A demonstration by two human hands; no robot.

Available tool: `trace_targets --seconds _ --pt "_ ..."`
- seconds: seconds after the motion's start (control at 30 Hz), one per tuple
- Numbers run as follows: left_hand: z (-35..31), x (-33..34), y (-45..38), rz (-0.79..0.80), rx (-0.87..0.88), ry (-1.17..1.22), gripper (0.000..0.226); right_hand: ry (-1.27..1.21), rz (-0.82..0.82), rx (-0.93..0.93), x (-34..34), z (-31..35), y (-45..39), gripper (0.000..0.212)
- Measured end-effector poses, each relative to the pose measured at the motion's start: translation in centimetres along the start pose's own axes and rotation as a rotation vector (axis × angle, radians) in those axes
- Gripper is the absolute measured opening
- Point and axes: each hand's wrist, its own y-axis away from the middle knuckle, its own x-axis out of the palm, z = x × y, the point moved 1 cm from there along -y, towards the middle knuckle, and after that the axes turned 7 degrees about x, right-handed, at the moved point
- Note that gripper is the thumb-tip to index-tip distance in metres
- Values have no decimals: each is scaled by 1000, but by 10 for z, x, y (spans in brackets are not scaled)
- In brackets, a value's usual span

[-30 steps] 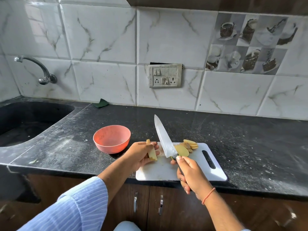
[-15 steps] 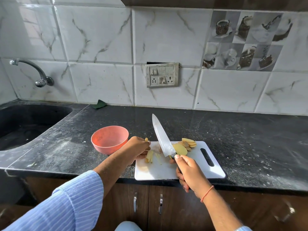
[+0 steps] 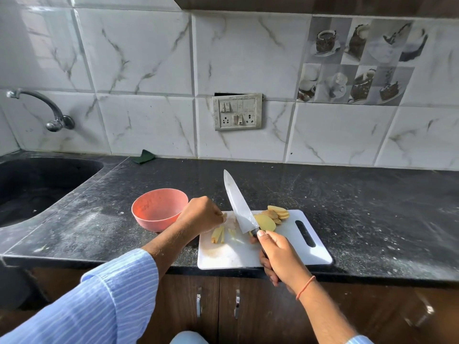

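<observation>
The potato strips (image 3: 218, 234) are pale yellow, thin and uneven. They lie in a loose bunch on the left part of the white cutting board (image 3: 319, 254), which sits at the front edge of the bench (image 3: 372, 219). The left hand (image 3: 201, 216) curls over their far ends, fingertips pinching one strip. The right hand (image 3: 280, 256) grips the handle of the knife (image 3: 238, 204), with the blade raised and its tip toward the back edge. Round potato slices (image 3: 278, 212) overlap right of the blade. A pink bowl (image 3: 159, 212) stands just left of the board.
</observation>
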Motion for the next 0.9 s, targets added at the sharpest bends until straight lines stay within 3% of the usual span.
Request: trace_targets --seconds 0.07,0.33,0.47,0.73,0.9 --pt "-3 -3 0 27 -21 -15 14 -5 -1 -3 0 0 0 43" --pt "4 8 8 134 -99 -108 71 -6 -3 -9 0 -1 -1 41" --pt "4 10 12 128 -108 -194 77 -4 -3 -9 0 -1 -1 40" --pt "-26 34 19 93 -45 -160 58 -31 -19 -2 2 1 1 42" --pt "-30 35 14 97 -33 -162 27 -14 -16 -2 1 1 1 43"
